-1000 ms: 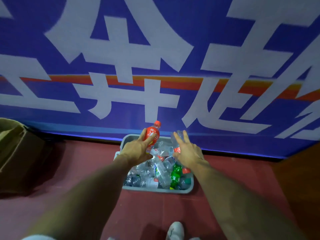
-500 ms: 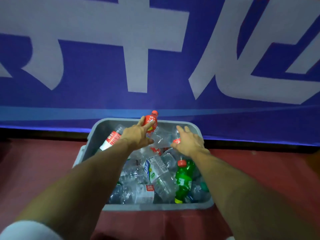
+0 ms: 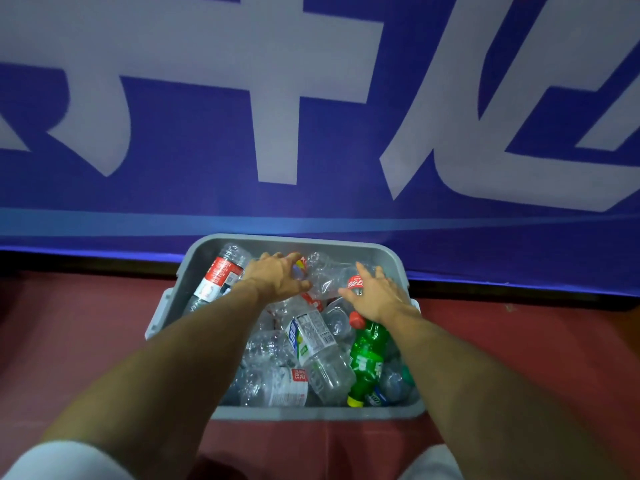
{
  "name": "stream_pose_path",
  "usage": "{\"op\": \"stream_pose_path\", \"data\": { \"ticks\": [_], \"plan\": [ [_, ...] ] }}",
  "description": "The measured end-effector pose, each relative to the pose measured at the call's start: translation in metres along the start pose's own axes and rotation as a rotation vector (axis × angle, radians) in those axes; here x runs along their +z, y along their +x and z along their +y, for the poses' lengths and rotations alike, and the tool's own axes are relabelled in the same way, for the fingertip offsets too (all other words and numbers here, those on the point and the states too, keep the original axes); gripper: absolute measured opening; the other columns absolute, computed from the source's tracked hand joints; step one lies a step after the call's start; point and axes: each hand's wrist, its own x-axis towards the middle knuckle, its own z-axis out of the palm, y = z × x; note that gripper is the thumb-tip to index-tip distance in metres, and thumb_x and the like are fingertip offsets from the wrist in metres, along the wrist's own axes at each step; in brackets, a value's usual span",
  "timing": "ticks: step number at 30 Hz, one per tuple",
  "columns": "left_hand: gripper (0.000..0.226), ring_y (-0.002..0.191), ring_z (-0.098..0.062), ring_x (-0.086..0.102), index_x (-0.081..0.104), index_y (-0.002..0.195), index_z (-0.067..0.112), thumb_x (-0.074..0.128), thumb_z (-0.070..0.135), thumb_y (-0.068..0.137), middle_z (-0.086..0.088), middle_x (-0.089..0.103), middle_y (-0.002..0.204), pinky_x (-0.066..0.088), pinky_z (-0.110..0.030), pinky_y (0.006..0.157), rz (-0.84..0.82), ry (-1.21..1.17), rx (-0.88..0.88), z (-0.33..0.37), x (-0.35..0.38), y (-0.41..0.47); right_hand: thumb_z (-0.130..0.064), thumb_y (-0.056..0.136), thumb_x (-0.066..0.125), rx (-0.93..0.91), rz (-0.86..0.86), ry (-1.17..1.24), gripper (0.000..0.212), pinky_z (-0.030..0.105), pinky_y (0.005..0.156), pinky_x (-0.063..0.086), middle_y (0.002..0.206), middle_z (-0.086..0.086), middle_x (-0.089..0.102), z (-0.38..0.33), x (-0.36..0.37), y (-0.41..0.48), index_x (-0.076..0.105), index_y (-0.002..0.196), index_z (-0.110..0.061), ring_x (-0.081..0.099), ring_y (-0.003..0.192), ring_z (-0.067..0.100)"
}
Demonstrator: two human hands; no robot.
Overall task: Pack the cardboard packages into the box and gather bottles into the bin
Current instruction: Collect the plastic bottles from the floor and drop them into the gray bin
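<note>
Grey bin (image 3: 346,412) stands on the floor (image 3: 86,323) against the blue banner (image 3: 311,133), well filled with mixed bottles.

Inside it, far end: left hand (image 3: 277,277), fingers (image 3: 282,259) curled round a small red bottle (image 3: 299,264) that is mostly hidden beneath them, low among the pile.

Beside it: right hand (image 3: 375,296), fingers (image 3: 363,270) spread and nearly straight, lying on a crushed clear bottle (image 3: 329,277) that reaches from them across to the other hand.

Just behind the right wrist lies a green bottle (image 3: 367,355). Left of the left fingers, a red-labelled bottle (image 3: 218,275) leans on the bin wall.

Judgement: bottle stage well advanced. These two are at the point of deposit, release not yet done. The cardboard packages and the box are not in view, so that half cannot be assessed. Nor can I tell whether bottles remain elsewhere.
</note>
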Motion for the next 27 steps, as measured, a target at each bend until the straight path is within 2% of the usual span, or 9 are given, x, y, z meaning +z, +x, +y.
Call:
{"op": "stream_pose_path", "data": {
  "ticks": [3,7,11,14,17,23,27],
  "plan": [
    [0.079,0.144,-0.034,0.031,0.023,0.156,0.034,0.044,0.072,0.090,-0.009,0.032,0.160,0.031,-0.053,0.113,0.023,0.008,-0.009,0.001,-0.007,0.000,-0.070,0.094,0.042,0.016,0.011,-0.012,0.084,0.048,0.116,0.029,0.166,0.015,0.008,0.001,-0.007,0.005,0.008,0.160,-0.032,0.021,0.149,0.037],
    [0.078,0.149,-0.031,0.019,0.022,0.156,0.036,0.046,0.071,0.090,-0.008,0.023,0.163,0.021,-0.064,0.115,0.030,0.022,-0.042,0.004,-0.021,-0.009,-0.072,0.089,0.048,0.023,0.012,-0.037,0.089,0.057,0.116,0.024,0.165,0.014,0.010,-0.003,-0.022,0.002,0.009,0.159,-0.033,0.017,0.149,0.037],
    [0.076,0.149,-0.032,0.015,0.024,0.154,0.037,0.048,0.068,0.089,-0.009,0.020,0.163,0.023,-0.064,0.111,0.036,0.030,-0.070,0.018,-0.069,-0.034,-0.063,0.089,0.056,0.014,-0.004,-0.069,0.082,0.058,0.110,0.031,0.160,0.013,0.017,-0.013,-0.074,-0.028,0.018,0.156,-0.033,0.023,0.143,0.038],
    [0.074,0.149,-0.034,0.012,0.025,0.153,0.039,0.048,0.068,0.089,-0.010,0.017,0.163,0.028,-0.063,0.109,0.083,0.065,-0.053,0.036,-0.137,-0.059,-0.059,0.089,0.056,0.000,0.027,-0.081,0.074,0.057,0.107,0.033,0.157,0.010,0.020,-0.026,-0.145,-0.060,0.025,0.152,-0.035,0.026,0.138,0.036],
    [0.072,0.150,-0.034,0.006,0.024,0.153,0.040,0.046,0.066,0.090,-0.009,0.011,0.164,0.029,-0.063,0.109,0.119,0.080,-0.021,0.057,-0.218,-0.090,-0.055,0.091,0.055,-0.009,0.046,-0.094,0.071,0.057,0.108,0.031,0.158,0.009,0.015,-0.041,-0.226,-0.101,0.024,0.153,-0.037,0.023,0.139,0.036],
    [0.072,0.152,-0.035,0.000,0.019,0.155,0.041,0.043,0.066,0.091,-0.009,0.001,0.166,0.024,-0.065,0.111,0.122,0.100,0.070,0.097,-0.381,-0.151,-0.055,0.094,0.053,0.034,0.083,-0.084,0.072,0.057,0.108,0.030,0.162,0.009,0.009,-0.062,-0.389,-0.191,0.019,0.155,-0.038,0.018,0.142,0.038],
    [0.073,0.151,-0.036,0.000,0.019,0.155,0.042,0.045,0.064,0.091,-0.011,0.001,0.166,0.022,-0.065,0.112,0.147,0.108,0.174,0.127,-0.464,-0.182,-0.052,0.094,0.055,0.120,0.143,-0.044,0.074,0.058,0.107,0.032,0.161,0.010,0.012,-0.063,-0.462,-0.254,0.017,0.156,-0.037,0.019,0.142,0.039]
  ]
}}
